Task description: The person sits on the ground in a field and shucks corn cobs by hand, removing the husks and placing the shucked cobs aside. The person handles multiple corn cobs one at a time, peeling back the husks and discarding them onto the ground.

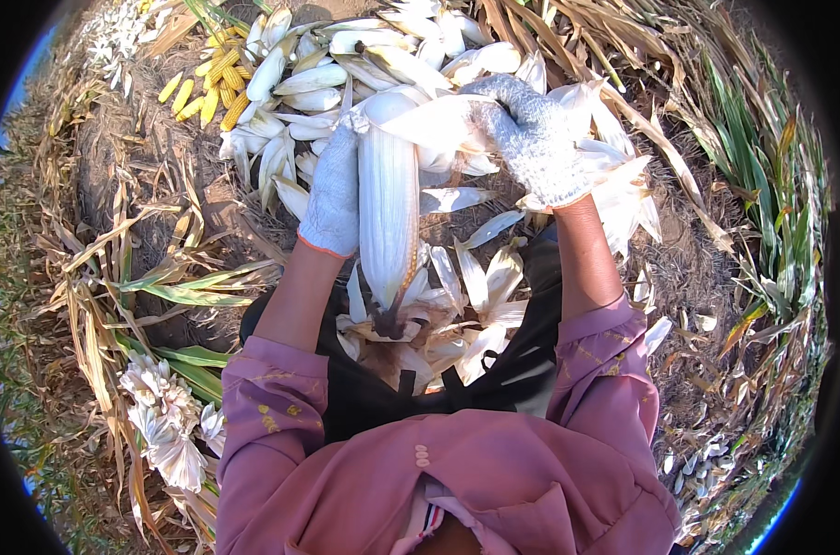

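Observation:
An ear of corn (388, 201) in pale husk hangs upright before me, its dark silk end pointing down towards my lap. A thin strip of yellow kernels shows along its right side. My left hand (332, 187), in a white knit glove with an orange cuff, grips the ear along its left side near the top. My right hand (536, 142), gloved alike, pinches a husk leaf (437, 121) that is pulled out to the right from the top of the ear. Loose husks (455, 326) lie in my lap and between my legs.
Ahead is a heap of unhusked ears (316, 80), with bare yellow cobs (219, 80) to its left. Torn husks (618, 191) lie beside my right hand. Dry stalks (642, 62) and green leaves (774, 201) line the right. A husk bunch (167, 423) sits at lower left.

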Action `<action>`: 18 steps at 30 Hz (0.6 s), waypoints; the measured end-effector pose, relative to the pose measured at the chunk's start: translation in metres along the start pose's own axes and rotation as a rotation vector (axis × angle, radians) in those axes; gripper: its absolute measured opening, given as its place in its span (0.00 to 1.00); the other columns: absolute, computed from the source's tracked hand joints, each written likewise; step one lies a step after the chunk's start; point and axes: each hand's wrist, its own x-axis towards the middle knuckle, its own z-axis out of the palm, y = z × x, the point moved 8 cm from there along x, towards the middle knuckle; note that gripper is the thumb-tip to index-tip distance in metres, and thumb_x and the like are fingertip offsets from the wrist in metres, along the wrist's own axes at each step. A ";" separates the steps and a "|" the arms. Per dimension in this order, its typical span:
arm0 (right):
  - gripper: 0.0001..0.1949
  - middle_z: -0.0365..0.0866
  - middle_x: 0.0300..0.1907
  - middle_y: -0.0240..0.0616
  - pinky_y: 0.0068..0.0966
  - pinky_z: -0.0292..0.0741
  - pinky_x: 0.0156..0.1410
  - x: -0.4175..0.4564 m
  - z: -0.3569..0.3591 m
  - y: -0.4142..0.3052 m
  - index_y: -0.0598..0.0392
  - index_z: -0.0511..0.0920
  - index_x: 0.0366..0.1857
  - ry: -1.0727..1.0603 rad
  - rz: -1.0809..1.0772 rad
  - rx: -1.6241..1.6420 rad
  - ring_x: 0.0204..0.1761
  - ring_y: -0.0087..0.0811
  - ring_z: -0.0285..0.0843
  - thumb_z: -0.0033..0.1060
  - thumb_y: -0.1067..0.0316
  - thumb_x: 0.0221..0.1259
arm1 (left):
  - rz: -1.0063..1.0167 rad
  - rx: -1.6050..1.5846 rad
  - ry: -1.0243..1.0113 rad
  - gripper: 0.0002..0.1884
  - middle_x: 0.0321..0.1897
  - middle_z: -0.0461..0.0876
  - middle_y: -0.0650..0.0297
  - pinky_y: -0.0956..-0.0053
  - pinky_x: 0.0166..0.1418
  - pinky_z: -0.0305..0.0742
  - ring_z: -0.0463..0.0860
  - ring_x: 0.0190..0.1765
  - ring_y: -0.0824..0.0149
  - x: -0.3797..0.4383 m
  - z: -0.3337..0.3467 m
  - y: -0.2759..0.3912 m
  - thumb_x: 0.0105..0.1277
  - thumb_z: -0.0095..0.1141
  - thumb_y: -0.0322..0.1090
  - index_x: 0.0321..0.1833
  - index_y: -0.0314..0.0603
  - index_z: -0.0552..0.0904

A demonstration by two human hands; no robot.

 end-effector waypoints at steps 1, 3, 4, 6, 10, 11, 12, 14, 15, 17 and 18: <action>0.09 0.83 0.36 0.44 0.33 0.77 0.46 0.000 -0.018 0.002 0.53 0.82 0.42 0.118 -0.022 -0.106 0.39 0.44 0.82 0.58 0.65 0.62 | -0.075 0.017 -0.024 0.28 0.48 0.81 0.53 0.68 0.44 0.83 0.84 0.41 0.60 -0.002 0.003 -0.009 0.72 0.43 0.54 0.62 0.36 0.71; 0.09 0.84 0.37 0.42 0.30 0.76 0.45 0.001 -0.044 0.025 0.52 0.82 0.43 0.273 0.063 0.014 0.38 0.41 0.82 0.56 0.66 0.63 | -0.224 0.051 -0.068 0.29 0.48 0.81 0.55 0.69 0.41 0.83 0.85 0.40 0.62 -0.010 0.004 -0.025 0.71 0.43 0.54 0.63 0.36 0.70; 0.09 0.84 0.37 0.41 0.26 0.76 0.45 0.002 -0.063 0.028 0.52 0.82 0.43 0.404 0.042 0.022 0.37 0.35 0.83 0.55 0.67 0.63 | -0.294 0.083 -0.262 0.28 0.47 0.81 0.56 0.70 0.44 0.82 0.84 0.41 0.64 -0.021 0.027 -0.023 0.71 0.46 0.53 0.63 0.36 0.71; 0.11 0.84 0.39 0.39 0.22 0.75 0.49 0.001 -0.080 0.027 0.54 0.81 0.47 0.399 0.072 -0.045 0.41 0.26 0.81 0.57 0.67 0.64 | -0.318 0.240 -0.139 0.25 0.45 0.81 0.57 0.70 0.47 0.81 0.83 0.43 0.65 -0.025 0.017 -0.034 0.70 0.48 0.50 0.60 0.36 0.72; 0.17 0.82 0.46 0.41 0.22 0.76 0.53 -0.008 -0.091 0.014 0.58 0.78 0.53 0.690 -0.061 -0.264 0.48 0.24 0.79 0.62 0.66 0.62 | -0.272 0.182 -0.073 0.18 0.43 0.81 0.56 0.70 0.50 0.79 0.82 0.44 0.64 -0.022 -0.001 -0.039 0.67 0.54 0.45 0.51 0.39 0.75; 0.20 0.81 0.50 0.43 0.23 0.77 0.54 -0.012 -0.099 0.014 0.60 0.76 0.55 0.721 0.021 -0.399 0.50 0.26 0.78 0.64 0.65 0.61 | -0.233 0.120 -0.056 0.17 0.43 0.81 0.56 0.69 0.49 0.80 0.82 0.44 0.64 -0.020 -0.002 -0.033 0.66 0.55 0.45 0.49 0.40 0.76; 0.20 0.81 0.49 0.43 0.23 0.77 0.54 -0.015 -0.101 0.040 0.61 0.75 0.55 0.715 0.117 -0.173 0.49 0.26 0.79 0.63 0.65 0.62 | -0.169 0.051 -0.010 0.18 0.42 0.81 0.55 0.67 0.47 0.81 0.83 0.43 0.62 -0.017 0.002 -0.025 0.65 0.55 0.46 0.51 0.40 0.75; 0.19 0.81 0.46 0.41 0.22 0.77 0.54 -0.013 -0.082 0.063 0.63 0.75 0.54 0.593 0.306 0.178 0.46 0.26 0.79 0.62 0.63 0.63 | -0.040 0.011 0.100 0.21 0.42 0.80 0.55 0.64 0.46 0.82 0.83 0.42 0.58 0.001 -0.017 -0.007 0.65 0.56 0.46 0.54 0.39 0.74; 0.19 0.81 0.44 0.39 0.22 0.77 0.53 -0.011 -0.058 0.067 0.62 0.76 0.54 0.442 0.321 0.282 0.44 0.25 0.79 0.61 0.61 0.65 | 0.060 0.029 0.181 0.22 0.43 0.79 0.55 0.63 0.47 0.82 0.82 0.44 0.57 0.006 -0.027 0.003 0.65 0.56 0.45 0.55 0.38 0.73; 0.23 0.82 0.43 0.45 0.25 0.74 0.52 -0.010 0.003 0.038 0.63 0.79 0.50 0.015 0.321 0.305 0.43 0.29 0.79 0.56 0.50 0.65 | 0.114 -0.055 0.262 0.23 0.46 0.77 0.53 0.59 0.53 0.79 0.81 0.48 0.56 0.010 -0.035 0.013 0.67 0.53 0.45 0.59 0.36 0.71; 0.31 0.82 0.45 0.47 0.28 0.74 0.54 -0.016 0.032 0.024 0.64 0.75 0.56 -0.103 0.278 0.343 0.46 0.34 0.79 0.57 0.43 0.62 | 0.136 -0.097 0.291 0.24 0.48 0.77 0.52 0.58 0.55 0.78 0.80 0.50 0.55 0.010 -0.034 0.016 0.68 0.51 0.45 0.60 0.36 0.70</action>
